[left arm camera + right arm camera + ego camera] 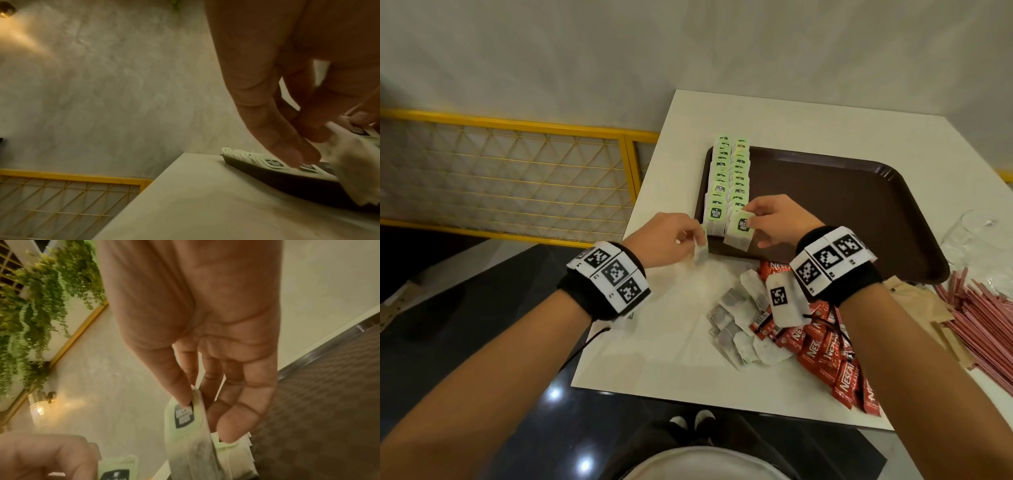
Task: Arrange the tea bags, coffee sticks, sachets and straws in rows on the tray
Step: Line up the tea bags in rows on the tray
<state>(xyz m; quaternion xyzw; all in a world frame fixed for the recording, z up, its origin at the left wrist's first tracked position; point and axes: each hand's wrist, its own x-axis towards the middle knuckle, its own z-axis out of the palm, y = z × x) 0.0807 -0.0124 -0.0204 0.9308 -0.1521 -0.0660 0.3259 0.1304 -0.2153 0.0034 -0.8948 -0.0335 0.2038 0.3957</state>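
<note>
Overhead, the brown tray (859,192) on the white worktop (681,356) carries two rows of green-tagged tea bags (729,171). The right hand (774,219) pinches a tea bag (739,231) at the near end of the right row; the left hand (671,240) grips another bag (702,253) over the tray's near edge. Red coffee sticks (835,356) read "NESCAFE CLASSIC". Left wrist: fingers (277,138) curl round a blurred bag. Right wrist: the tag's writing is too blurred to read.
</note>
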